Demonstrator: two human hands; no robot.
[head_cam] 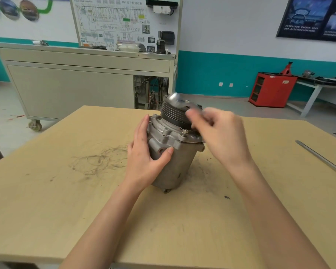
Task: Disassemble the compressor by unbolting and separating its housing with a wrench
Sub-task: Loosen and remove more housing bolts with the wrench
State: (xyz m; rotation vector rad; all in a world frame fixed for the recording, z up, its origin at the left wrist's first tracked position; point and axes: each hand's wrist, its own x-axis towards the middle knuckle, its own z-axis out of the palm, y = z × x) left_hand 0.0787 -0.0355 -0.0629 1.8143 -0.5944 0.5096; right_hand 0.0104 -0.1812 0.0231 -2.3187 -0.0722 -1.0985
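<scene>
The compressor (179,158) stands upright on the table (47,200), nearer its far edge than its near one. The left hand (144,154) lies flat against the housing's left side, fingers straight, thumb across the front. The right hand (221,136), blurred, seems to pinch a wrench (176,100) above the black pulley (172,115). 1 bolt (184,132) stands on the flange. A screwdriver (318,158) lies by the right edge.
</scene>
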